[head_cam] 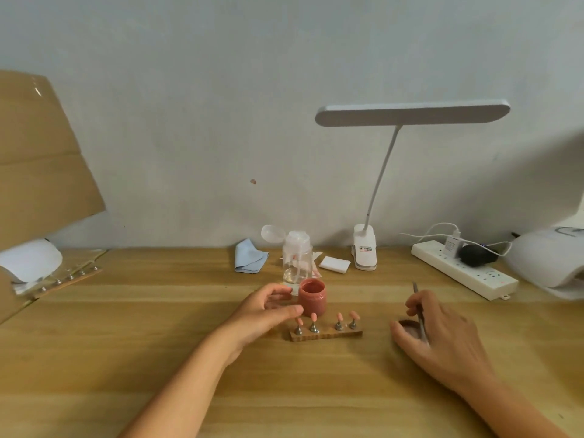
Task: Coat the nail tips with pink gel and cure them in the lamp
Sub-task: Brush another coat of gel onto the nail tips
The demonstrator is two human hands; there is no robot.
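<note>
An open jar of pink gel (312, 300) stands mid-table. Just in front of it lies a wooden stand (325, 335) with several pink nail tips (339, 317) on metal holders. My left hand (262, 314) is cupped at the jar's left side with its fingers spread; whether it touches the jar I cannot tell. My right hand (442, 336) grips a thin metal tool (416, 290) that points up and away, and hovers over the dark jar lid (407, 327) on the table. The white curing lamp (543, 257) sits at the far right edge, partly cut off.
Behind the jar are a clear pump bottle (297, 257), a blue cloth (249, 256), white pads (334, 264) and a clip-on desk lamp (410, 113). A power strip (464, 273) lies at the right. Cardboard (41, 159) and a second stand (68, 278) are at the left.
</note>
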